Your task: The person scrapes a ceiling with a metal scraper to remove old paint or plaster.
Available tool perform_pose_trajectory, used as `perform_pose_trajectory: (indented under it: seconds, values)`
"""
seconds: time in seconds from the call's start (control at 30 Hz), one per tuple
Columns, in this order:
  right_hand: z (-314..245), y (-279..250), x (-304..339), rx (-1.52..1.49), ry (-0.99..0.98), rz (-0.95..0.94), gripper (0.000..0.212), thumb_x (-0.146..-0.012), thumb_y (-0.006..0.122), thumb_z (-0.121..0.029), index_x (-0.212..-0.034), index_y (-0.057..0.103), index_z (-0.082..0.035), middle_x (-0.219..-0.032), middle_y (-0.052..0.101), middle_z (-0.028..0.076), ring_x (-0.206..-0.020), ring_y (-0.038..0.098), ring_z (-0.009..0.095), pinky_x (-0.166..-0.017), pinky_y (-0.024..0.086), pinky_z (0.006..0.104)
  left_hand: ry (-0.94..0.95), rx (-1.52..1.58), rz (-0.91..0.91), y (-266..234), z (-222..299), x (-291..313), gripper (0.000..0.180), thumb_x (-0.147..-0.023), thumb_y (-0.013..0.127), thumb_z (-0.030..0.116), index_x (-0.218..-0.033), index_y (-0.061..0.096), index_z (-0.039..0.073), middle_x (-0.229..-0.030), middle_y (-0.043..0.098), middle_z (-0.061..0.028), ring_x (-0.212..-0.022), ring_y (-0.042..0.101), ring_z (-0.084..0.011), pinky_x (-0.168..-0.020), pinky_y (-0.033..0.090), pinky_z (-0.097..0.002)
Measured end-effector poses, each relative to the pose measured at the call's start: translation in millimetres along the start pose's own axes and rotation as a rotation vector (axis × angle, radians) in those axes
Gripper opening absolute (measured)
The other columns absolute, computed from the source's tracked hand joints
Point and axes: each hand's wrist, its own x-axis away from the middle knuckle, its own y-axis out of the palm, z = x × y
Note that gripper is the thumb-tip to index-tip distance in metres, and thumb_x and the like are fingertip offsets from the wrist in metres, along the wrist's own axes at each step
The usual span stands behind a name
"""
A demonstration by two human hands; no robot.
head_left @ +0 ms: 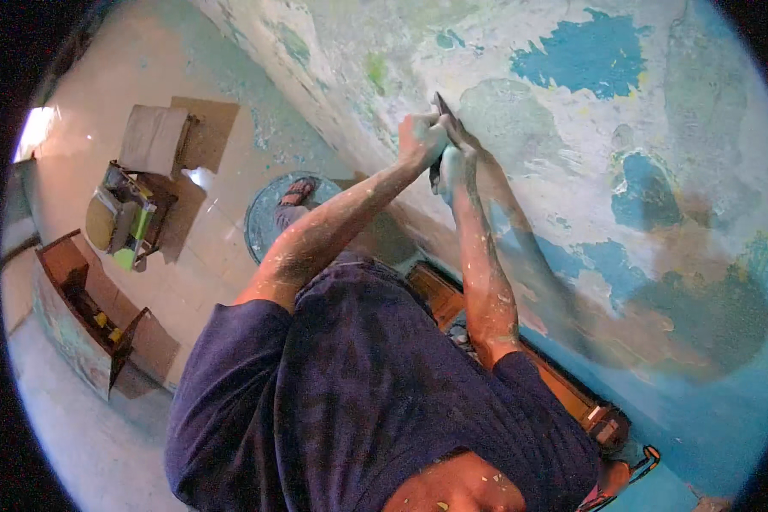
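Observation:
My two hands are closed together on a dark, narrow scraper (436,177) held up against the wall (589,128). My left hand (421,142) is a fist near the tool's upper end, whose dark tip pokes out above the knuckles. Just below and to the right, my right hand (458,166) wraps the lower part, and a short end shows beneath it. The fingers hide most of the tool. Pale patches of old coating, blue peeled areas and greenish stains mark the wall. Light flecks dot both forearms.
My sandalled foot (295,191) rests on a round blue platform (254,226). Farther left stand a cushioned seat (152,139), a chair with green trim (128,218) and an open wooden cabinet (70,256). Brown wooden furniture (563,384) lies along the wall under my right arm.

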Motion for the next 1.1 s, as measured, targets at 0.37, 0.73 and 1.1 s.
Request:
perform_pose_trajectory:
  seconds: [0.37, 0.73, 1.1]
  values:
    - [-19, 13, 16, -0.133, 0.012, -0.006, 0.037, -0.089, 0.046, -0.017, -0.117, 0.049, 0.007, -0.105, 0.055, 0.012, -0.094, 0.053, 0.019, -0.08, 0.043, 0.0269, 0.009, -0.029, 0.005, 8, -12, 19, 0.037, -0.087, 0.052, 0.029, -0.084, 0.063, -0.007, -0.06, 0.058, -0.0188, -0.06, 0.055, -0.0097, -0.056, 0.046, -0.0325]
    - [-30, -53, 30, -0.275, 0.302, -0.551, 0.038, -0.084, 0.046, -0.013, -0.115, 0.051, 0.008, -0.096, 0.06, 0.018, -0.097, 0.056, 0.028, -0.087, 0.042, 0.0332, 0.144, -0.292, -0.055, 27, -9, 46, 0.036, -0.089, 0.051, 0.028, -0.09, 0.063, -0.005, -0.068, 0.065, -0.0067, -0.059, 0.055, -0.0101, -0.057, 0.047, -0.0297]
    - [-51, 4, 68, -0.087, 0.234, 0.101, 0.04, -0.095, 0.042, -0.027, -0.114, 0.055, 0.005, -0.092, 0.057, 0.007, -0.078, 0.055, 0.012, -0.068, 0.044, 0.024, 0.006, -0.19, -0.116, 16, -3, 39, 0.041, -0.086, 0.053, 0.037, -0.097, 0.062, -0.002, -0.073, 0.062, -0.0208, -0.068, 0.053, -0.0073, -0.065, 0.046, -0.0315]
